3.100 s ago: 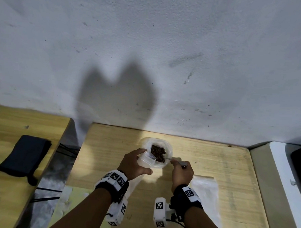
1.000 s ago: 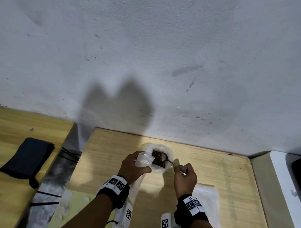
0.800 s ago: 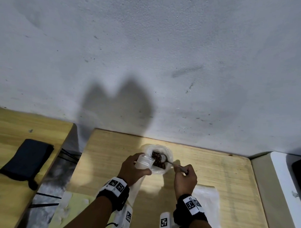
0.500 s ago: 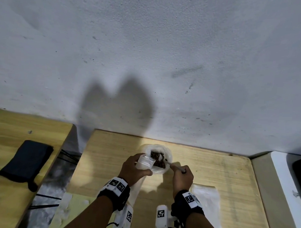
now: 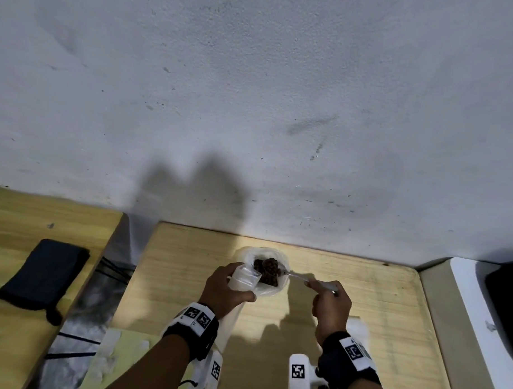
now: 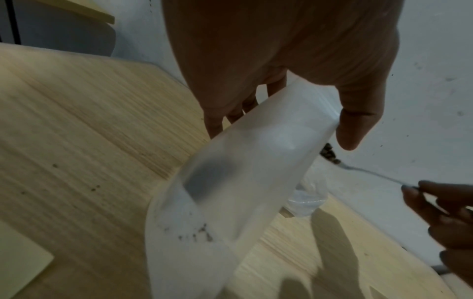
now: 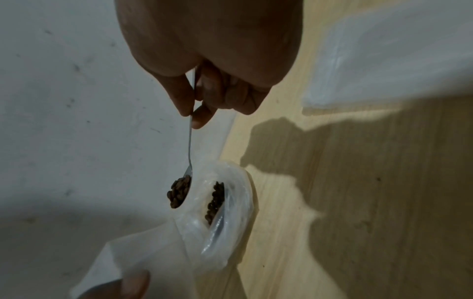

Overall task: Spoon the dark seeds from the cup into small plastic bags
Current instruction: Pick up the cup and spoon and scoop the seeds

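A clear plastic cup [image 5: 278, 286] with dark seeds [image 7: 215, 200] stands near the wall on the wooden table [image 5: 362, 294]. My left hand [image 5: 225, 289] grips a small translucent plastic bag [image 6: 230, 192] by its mouth, just left of the cup. My right hand [image 5: 330, 304] pinches the handle of a thin metal spoon [image 7: 189, 145]. The spoon bowl [image 5: 270, 266] is heaped with seeds and hovers above the cup, close to the bag's mouth. A few seed bits lie in the bag's bottom [image 6: 202, 234].
A white plastic sheet or stack of bags [image 7: 384, 60] lies on the table to my right. A black pouch [image 5: 43, 277] sits on the neighbouring table at left, across a gap with cables. The grey wall [image 5: 252, 107] stands right behind the cup.
The spoon dipped into the cup and has come up loaded with seeds. My right hand shifted slightly right and up. The left hand kept the bag beside the cup.
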`<state>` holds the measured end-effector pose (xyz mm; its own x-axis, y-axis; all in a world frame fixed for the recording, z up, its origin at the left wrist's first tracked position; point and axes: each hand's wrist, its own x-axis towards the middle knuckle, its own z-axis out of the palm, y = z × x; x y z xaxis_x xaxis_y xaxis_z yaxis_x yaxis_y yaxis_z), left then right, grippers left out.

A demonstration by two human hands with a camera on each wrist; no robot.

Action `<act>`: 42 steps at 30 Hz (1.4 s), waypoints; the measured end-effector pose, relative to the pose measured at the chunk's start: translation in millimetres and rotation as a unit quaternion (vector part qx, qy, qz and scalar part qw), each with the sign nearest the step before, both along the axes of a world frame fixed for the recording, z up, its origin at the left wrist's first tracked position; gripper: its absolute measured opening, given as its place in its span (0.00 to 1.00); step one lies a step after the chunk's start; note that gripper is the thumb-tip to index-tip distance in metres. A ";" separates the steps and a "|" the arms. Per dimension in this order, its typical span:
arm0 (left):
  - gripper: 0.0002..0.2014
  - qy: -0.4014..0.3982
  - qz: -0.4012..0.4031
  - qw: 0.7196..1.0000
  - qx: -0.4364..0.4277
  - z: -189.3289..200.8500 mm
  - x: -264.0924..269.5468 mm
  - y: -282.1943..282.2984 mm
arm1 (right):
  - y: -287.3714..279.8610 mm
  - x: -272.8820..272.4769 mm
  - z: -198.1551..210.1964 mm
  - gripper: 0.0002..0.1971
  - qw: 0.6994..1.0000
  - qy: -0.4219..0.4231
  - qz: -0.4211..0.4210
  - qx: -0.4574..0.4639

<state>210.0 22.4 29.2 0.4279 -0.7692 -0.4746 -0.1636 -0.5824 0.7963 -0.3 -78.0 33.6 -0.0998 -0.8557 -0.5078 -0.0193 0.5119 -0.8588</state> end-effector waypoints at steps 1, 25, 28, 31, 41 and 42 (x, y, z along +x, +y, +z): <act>0.42 -0.007 -0.007 1.000 -0.004 2.3 -2.2 1.9 | 1.2 -1.8 7.2 0.09 1.000 -0.011 0.008 -0.016; 0.40 -0.032 0.011 0.999 -0.012 0.8 -5.9 0.6 | 5.3 11.2 32.3 0.13 0.961 0.134 0.079 -0.230; 0.40 -0.025 0.004 1.000 -0.008 0.0 -4.8 -2.1 | 6.9 14.2 17.8 0.13 0.952 0.195 0.100 -0.213; 0.40 -0.026 -0.011 1.000 -0.003 -1.0 -3.9 -4.3 | 8.1 17.8 5.7 0.17 0.951 0.218 0.111 -0.190; 0.40 -0.030 -0.043 0.999 0.004 -5.3 -0.8 -7.5 | 1.7 29.4 -19.9 0.08 0.989 0.150 -0.010 -0.001; 0.40 -0.029 -0.044 0.999 0.005 -5.6 -0.4 -8.0 | 2.5 30.2 -24.3 0.04 0.989 0.144 -0.017 0.014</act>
<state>209.6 14.4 23.6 0.3850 -0.8007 -0.4590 -0.2605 -0.5714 0.7782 30.0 -75.5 9.3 -0.2721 -0.8350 -0.4783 -0.2434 0.5406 -0.8053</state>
